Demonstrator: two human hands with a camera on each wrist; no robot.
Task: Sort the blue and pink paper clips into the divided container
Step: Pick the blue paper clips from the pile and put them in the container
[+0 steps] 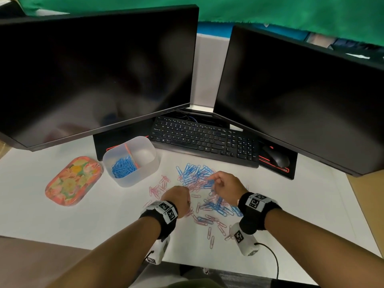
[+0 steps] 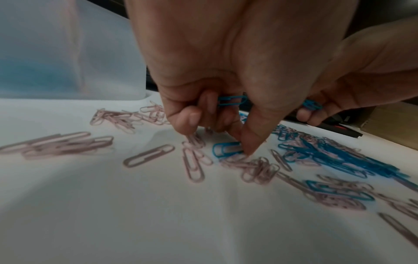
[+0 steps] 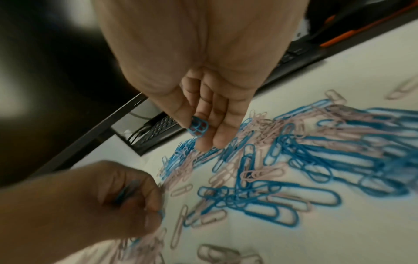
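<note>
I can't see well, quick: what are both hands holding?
Left hand: fingers curled, holding blue paper clips.
Right hand: thumb and fingers pinching blue paper clips.

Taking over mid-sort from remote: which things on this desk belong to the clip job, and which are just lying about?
Job:
- divided container, blue clips in its left compartment
- mixed pile of blue and pink paper clips
- left hand and right hand, both holding blue clips

Lying about:
- floral tray
- keyboard
- mouse
- two monitors
</note>
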